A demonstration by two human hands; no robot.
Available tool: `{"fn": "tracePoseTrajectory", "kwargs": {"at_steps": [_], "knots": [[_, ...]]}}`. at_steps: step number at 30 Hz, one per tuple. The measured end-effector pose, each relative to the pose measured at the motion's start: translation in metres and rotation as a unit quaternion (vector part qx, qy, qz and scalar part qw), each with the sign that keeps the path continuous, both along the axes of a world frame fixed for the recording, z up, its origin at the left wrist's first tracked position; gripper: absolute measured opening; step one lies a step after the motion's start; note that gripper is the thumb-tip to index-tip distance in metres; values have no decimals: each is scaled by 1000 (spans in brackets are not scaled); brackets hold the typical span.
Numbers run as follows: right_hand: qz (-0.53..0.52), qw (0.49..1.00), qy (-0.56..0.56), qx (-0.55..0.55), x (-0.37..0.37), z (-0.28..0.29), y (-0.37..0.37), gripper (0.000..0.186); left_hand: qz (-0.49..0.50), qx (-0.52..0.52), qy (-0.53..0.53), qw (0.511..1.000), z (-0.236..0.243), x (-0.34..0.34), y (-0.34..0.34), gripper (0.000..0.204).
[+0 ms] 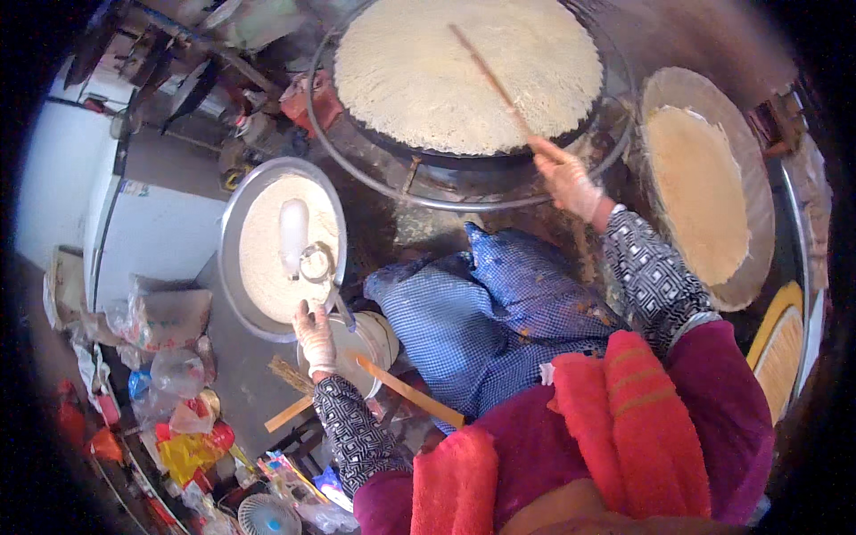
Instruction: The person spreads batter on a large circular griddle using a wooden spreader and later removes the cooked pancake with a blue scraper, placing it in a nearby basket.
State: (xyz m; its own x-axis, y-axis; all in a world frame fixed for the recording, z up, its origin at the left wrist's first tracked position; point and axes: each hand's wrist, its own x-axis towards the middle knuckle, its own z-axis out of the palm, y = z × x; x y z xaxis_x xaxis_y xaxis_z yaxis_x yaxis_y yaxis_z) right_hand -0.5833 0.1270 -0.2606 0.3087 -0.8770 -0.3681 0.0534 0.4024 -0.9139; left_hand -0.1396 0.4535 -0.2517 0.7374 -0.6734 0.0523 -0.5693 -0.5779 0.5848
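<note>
My right hand (563, 178) grips a thin wooden stick (495, 76), held over a large round griddle covered with a pale, spread layer (401, 62). My gloved left hand (315, 339) has its fingers apart at the near edge of a metal basin (234, 254) of pale batter or flour, close to the handle of a metal ladle (316, 261); I cannot tell if it touches either. A white oblong object (292, 227) lies in the basin beside the ladle. Below the basin is a white bucket (379, 339), with a wooden slat (410, 397) across it.
A metal ring (392, 194) circles the griddle. At right stand a shallow basket (753, 205) with a tan, grainy layer and a yellow-rimmed board (774, 366). Blue checked cloth (446, 330) covers my lap. Bags, small items and a fan (267, 515) crowd the lower left, below white cabinets (152, 250).
</note>
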Motion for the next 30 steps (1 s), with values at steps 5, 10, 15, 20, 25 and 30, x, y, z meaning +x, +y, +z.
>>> {"fn": "tracePoseTrajectory", "kwargs": {"at_steps": [5,10,15,20,25,30], "knots": [[68,997,44,7,51,35,33,38,-72,-47,7,996,29,-19,-44,44],[136,986,-95,-1,93,10,48,38,-203,-74,-112,970,33,-44,-126,39],[56,995,-41,-69,46,56,51,41,-320,-13,-228,919,31,-49,-202,50],[-160,983,-51,-80,-81,-9,-56,46,-357,91,-384,847,28,-52,-255,55],[-26,998,27,-56,-78,-9,-32,42,-380,336,-431,747,4,-83,-284,23],[88,989,-9,-118,4,14,54,40,-389,344,-339,785,25,-201,-271,25]]}}
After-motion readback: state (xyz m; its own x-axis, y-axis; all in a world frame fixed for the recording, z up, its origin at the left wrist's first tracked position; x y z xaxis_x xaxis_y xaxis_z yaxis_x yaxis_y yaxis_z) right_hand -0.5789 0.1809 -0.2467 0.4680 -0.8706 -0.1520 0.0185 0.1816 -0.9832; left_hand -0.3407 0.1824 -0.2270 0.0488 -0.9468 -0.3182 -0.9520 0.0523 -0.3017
